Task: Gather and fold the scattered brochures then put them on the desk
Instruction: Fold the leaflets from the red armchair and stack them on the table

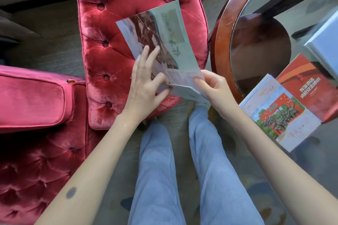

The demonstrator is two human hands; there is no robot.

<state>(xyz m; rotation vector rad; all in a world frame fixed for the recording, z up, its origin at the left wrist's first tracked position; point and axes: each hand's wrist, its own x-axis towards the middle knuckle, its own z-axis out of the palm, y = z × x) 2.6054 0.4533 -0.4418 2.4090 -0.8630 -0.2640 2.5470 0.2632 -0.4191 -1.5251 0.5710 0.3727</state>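
The red velvet chair [113,29] fills the left and middle of the view. At the right stands the round glass worktop [222,42] with its wooden rim. Two brochures already lie on the glass, a red-covered brochure [307,86] and, overlapping it, a gate-picture brochure [279,115].

The brochure being folded [164,38] is held in the air above the chair seat, partly opened, with one panel turned up at its near end. The left hand [144,87] lies on its printed face with fingers straight and spread. The right hand [214,87] pinches the near corner between thumb and curled fingers.

The sheet looks like thin, glossy paper: light, floppy when unsupported, likely slippery between panels. It is best held near the existing creases, with flat fingers steadying the face while the other hand turns the panel over.
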